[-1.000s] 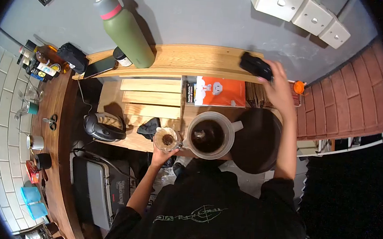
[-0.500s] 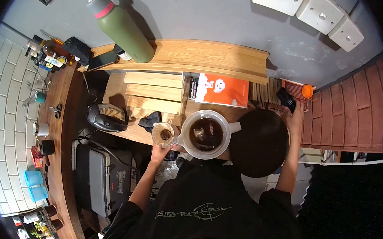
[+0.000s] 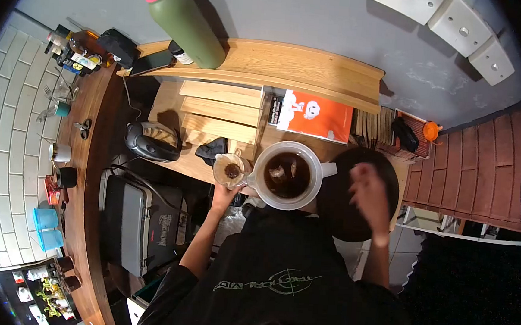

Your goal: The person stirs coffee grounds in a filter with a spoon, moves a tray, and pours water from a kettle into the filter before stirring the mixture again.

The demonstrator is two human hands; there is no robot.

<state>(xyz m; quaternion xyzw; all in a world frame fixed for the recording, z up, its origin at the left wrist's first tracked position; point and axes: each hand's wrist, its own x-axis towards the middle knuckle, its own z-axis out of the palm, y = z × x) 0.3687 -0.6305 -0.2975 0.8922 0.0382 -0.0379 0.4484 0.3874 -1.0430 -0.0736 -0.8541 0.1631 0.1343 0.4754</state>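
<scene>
At the lower side of a coffee dripper with a paper filter and dark grounds, my left hand has its fingers wrapped round it. Right beside it stands a wide white pitcher of dark brown liquid with pale pieces floating in it. Over a round black disc to the right of the pitcher is my right hand, blurred by motion; no object shows in it. A black item lies behind the disc, near an orange object.
A wooden shelf runs along the wall, carrying a green bottle and a phone. Beneath it are an orange book and wooden slats. A black kettle stands left, beside a long wooden counter.
My right hand has left the black item at the back right and come in over the black disc. The whole view has shifted slightly. My left hand remains at the dripper.
</scene>
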